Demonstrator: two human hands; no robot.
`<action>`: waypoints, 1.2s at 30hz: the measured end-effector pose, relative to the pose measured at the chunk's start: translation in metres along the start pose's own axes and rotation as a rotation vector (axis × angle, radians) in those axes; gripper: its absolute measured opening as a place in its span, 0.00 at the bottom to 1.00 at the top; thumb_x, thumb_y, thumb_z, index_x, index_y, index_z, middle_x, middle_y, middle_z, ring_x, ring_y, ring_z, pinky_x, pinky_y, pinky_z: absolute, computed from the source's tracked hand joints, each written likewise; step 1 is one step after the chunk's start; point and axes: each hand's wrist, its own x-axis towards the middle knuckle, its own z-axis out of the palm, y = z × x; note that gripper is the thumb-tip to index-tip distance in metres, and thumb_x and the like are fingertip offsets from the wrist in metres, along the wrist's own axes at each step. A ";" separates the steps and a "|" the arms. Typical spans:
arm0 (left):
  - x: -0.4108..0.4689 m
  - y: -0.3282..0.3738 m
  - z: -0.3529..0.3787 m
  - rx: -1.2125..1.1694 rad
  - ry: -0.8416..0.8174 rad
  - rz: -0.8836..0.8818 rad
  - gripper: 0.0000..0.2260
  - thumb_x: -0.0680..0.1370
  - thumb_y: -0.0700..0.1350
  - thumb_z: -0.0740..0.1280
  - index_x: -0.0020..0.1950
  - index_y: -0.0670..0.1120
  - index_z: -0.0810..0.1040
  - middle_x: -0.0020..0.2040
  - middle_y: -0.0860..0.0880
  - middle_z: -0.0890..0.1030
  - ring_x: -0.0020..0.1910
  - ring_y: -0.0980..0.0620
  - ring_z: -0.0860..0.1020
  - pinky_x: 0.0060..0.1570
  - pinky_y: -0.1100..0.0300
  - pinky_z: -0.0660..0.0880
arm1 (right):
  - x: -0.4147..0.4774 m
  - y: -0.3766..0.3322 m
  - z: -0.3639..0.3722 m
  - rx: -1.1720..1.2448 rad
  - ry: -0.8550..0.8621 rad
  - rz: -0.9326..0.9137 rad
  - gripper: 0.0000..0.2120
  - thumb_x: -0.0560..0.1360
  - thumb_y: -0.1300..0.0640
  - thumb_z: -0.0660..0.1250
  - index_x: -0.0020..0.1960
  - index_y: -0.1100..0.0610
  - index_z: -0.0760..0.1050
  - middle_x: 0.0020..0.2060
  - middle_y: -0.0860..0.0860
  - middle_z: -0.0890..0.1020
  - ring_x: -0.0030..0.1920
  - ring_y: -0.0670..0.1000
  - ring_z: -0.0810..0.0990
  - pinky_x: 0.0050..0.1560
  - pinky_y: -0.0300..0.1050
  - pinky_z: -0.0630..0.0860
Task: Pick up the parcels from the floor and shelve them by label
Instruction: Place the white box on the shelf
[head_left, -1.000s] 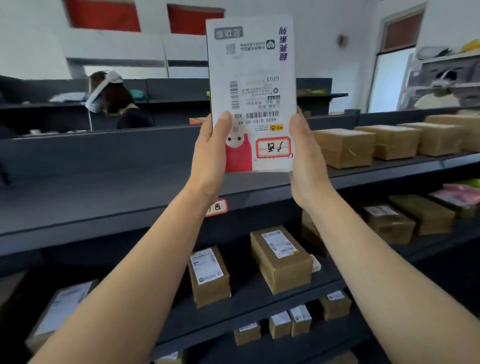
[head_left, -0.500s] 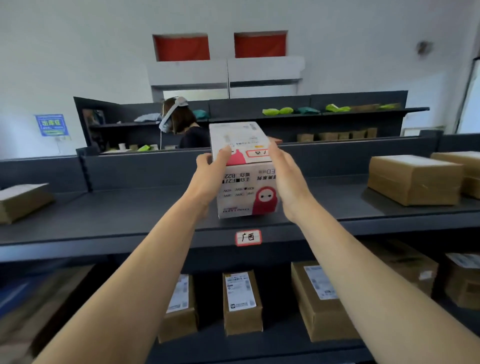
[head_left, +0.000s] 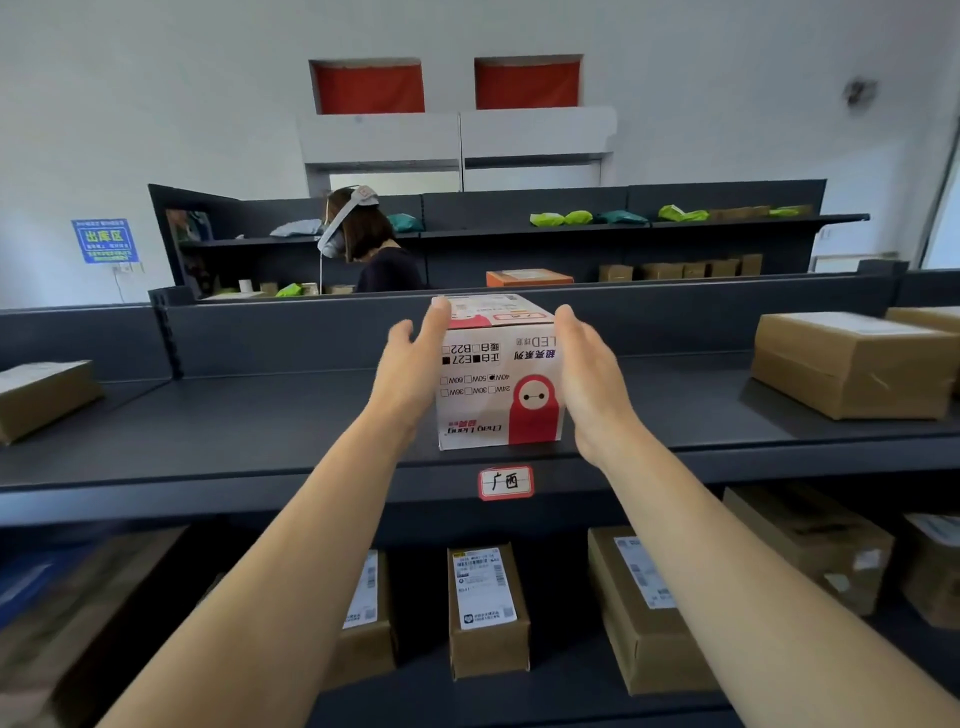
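A white LED-bulb box (head_left: 498, 384) with a red cartoon figure stands upside down on the dark top shelf (head_left: 260, 421), just above a red-framed shelf label (head_left: 505, 482). My left hand (head_left: 410, 369) is at the box's left side with fingers spread, the fingertips by its top corner. My right hand (head_left: 587, 379) lies flat along the box's right side, fingers straight. Neither hand grips the box.
Brown cartons sit on the same shelf at far right (head_left: 852, 364) and far left (head_left: 41, 395). Labelled cartons (head_left: 485, 608) fill the shelf below. Behind the shelving a person (head_left: 369, 244) wearing a headset stands before another rack holding green bags (head_left: 561, 218).
The box went from raised in both hands, label facing me, down onto the top shelf. My fingers have opened off its sides. The view shifted left along the shelf.
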 end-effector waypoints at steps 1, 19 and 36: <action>-0.005 0.002 0.000 -0.019 0.101 0.067 0.33 0.76 0.66 0.57 0.75 0.47 0.64 0.72 0.47 0.72 0.68 0.48 0.71 0.61 0.53 0.68 | -0.002 -0.001 -0.002 0.004 0.029 -0.034 0.22 0.82 0.39 0.54 0.66 0.51 0.73 0.55 0.47 0.84 0.55 0.44 0.82 0.48 0.41 0.76; -0.088 -0.007 0.057 -0.711 -0.746 0.711 0.17 0.80 0.47 0.58 0.64 0.40 0.71 0.59 0.43 0.78 0.61 0.49 0.77 0.61 0.57 0.73 | -0.126 -0.008 -0.018 -0.110 0.679 -0.454 0.20 0.77 0.41 0.59 0.66 0.47 0.73 0.61 0.39 0.79 0.63 0.33 0.76 0.59 0.29 0.71; -0.325 0.000 -0.013 -1.178 -1.546 0.336 0.21 0.78 0.59 0.60 0.60 0.44 0.73 0.55 0.47 0.79 0.61 0.46 0.77 0.68 0.48 0.70 | -0.441 -0.069 0.059 -0.571 1.451 -0.378 0.17 0.79 0.45 0.57 0.66 0.47 0.70 0.59 0.37 0.77 0.63 0.34 0.76 0.63 0.34 0.73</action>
